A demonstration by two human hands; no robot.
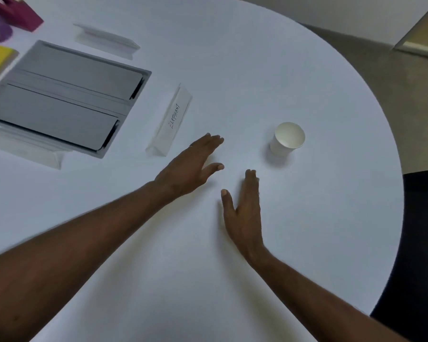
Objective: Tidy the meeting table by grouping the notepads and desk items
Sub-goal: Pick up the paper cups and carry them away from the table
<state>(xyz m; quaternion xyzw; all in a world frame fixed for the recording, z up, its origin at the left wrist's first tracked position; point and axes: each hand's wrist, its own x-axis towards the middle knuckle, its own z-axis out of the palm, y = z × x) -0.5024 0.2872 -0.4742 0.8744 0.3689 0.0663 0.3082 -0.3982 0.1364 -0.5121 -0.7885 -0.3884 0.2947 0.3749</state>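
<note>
- While the left hand (pixel 195 164) and right hand (pixel 245 211) were spread flat and empty, the paper cup (pixel 288 138) stood upright just beyond them.
- It looked light and crushable; a gentle grip round its wall seemed best.

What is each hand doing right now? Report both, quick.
Left hand: open, fingers straight, holding nothing.
Right hand: open, fingers straight, holding nothing.
</note>
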